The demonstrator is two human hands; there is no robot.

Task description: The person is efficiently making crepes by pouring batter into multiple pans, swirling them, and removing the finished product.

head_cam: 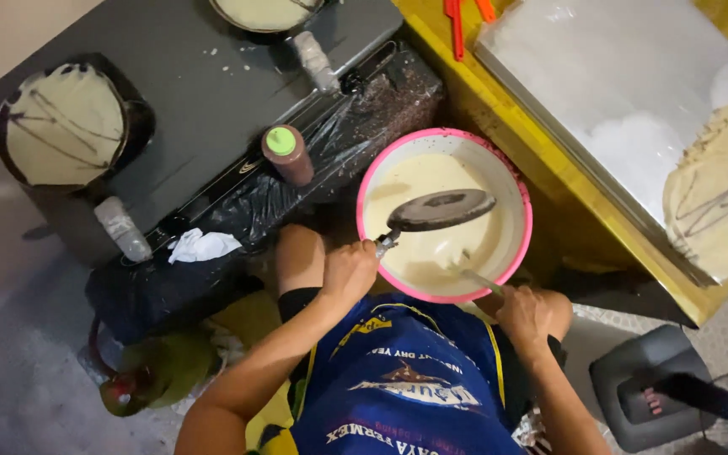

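My left hand (349, 271) is closed around the handle of a small dark round pan (441, 209), which I hold turned over, just above the pale batter inside a pink-rimmed plastic bowl (522, 198) in the middle of the frame. My right hand (526, 316) is gripping the thin handle of a metal ladle (465, 271); its scoop sits down in the batter and I can hardly make out its shape there. The bowl is between my knees, and its lower edge is partly covered by my hands. In the upper left of the frame, on the dark grey stove (204, 109), one pan with a pale crepe marked by brown lines (65, 126) is standing; a second pan (267, 12) is cut off by the upper edge. A brown squeeze bottle with a green cap (286, 154) stands on the stove's front, which is wrapped in plastic film, and a crumpled white cloth (202, 246) lies lower left of it. At the right, a stack of finished crepes (722, 198) rests on a white tray (617, 93) and is cut off by the frame's edge.
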